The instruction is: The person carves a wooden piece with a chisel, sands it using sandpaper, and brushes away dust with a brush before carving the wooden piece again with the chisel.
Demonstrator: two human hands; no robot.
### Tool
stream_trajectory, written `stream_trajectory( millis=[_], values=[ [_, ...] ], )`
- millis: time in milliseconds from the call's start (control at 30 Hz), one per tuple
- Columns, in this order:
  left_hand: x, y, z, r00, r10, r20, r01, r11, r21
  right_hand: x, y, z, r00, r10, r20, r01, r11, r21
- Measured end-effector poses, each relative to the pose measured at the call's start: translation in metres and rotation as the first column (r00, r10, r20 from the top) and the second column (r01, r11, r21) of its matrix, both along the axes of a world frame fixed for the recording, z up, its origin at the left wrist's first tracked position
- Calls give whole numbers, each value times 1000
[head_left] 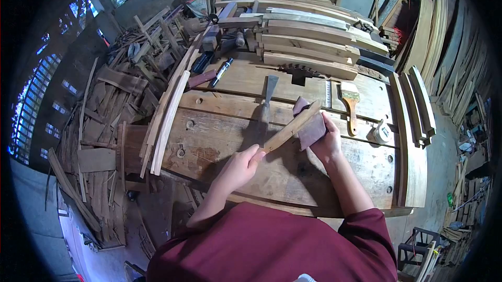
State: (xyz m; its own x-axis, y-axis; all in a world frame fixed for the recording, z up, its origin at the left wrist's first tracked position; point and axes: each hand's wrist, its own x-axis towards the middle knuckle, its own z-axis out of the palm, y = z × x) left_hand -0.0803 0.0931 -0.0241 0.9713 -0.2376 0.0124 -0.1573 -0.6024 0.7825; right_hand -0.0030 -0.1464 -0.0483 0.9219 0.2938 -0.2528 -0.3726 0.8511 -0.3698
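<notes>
My left hand (241, 169) is closed around the near end of a short wooden strip (286, 131), which slants up to the right above the workbench (219, 161). My right hand (327, 143) grips a purplish-brown sheet of sandpaper (312, 131), folded about the strip's far part; the strip hides some of it. Left of the strip, a chisel (268, 96) with a flat blade lies on the bench. To the right of my right hand are a paintbrush (350, 105) with a wooden handle and a white roll of tape (382, 133).
Stacked boards (308, 52) cover the bench's far side. Long strips (170, 120) line its left edge, and curved pieces (413, 109) its right. A marker (222, 71) and a steel ruler (328, 93) lie on top. Scrap wood (102, 161) is heaped on the left floor.
</notes>
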Motion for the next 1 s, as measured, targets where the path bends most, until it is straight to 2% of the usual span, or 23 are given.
stream_trajectory(
  millis=[267,333,367,433,500,567,600,633,700,733,767,833,900,967,1000],
  values=[
    [2,-4,-2,1000,2,-13,-2,1000,21,-1,-3,7,999,-2,44,5,998,-69],
    [5,-11,-4,989,43,141,-45,999,14,-3,-1,7,999,-16,52,21,996,-86],
    [7,-17,-3,990,42,135,-45,999,18,-6,3,6,1000,-2,19,4,992,-130],
    [16,-36,4,959,46,278,-71,994,81,-21,17,19,996,73,-49,-83,963,-257],
    [21,-42,2,945,8,327,-31,997,64,-25,20,4,993,113,-13,-112,953,-281],
    [24,-41,2,944,-12,328,-27,993,114,-18,9,8,999,45,-23,-49,970,-239],
    [21,-37,2,950,0,313,-29,996,86,-10,-3,11,999,-8,41,16,979,-204],
    [18,-32,2,949,-9,315,-20,996,87,-2,-16,13,993,-30,111,35,998,-46],
    [13,-22,2,947,0,321,-35,994,103,4,-31,22,973,-60,223,72,996,-46],
    [10,-23,4,950,9,312,-54,989,136,1,-27,22,976,-65,206,80,994,-68],
    [11,-26,5,951,4,311,-48,990,134,-1,-19,20,983,-93,156,94,996,-2],
    [15,-32,7,952,4,307,-53,987,150,-14,0,15,997,-11,80,27,980,-195],
    [15,-40,10,948,14,317,-64,987,148,-19,14,3,999,38,-26,-42,980,-194],
    [18,-40,7,936,-18,352,-14,996,89,-19,1,15,990,27,137,8,967,-253],
    [15,-37,9,934,-18,356,-15,996,89,-14,-9,24,983,-2,185,36,983,-179]
  ],
)
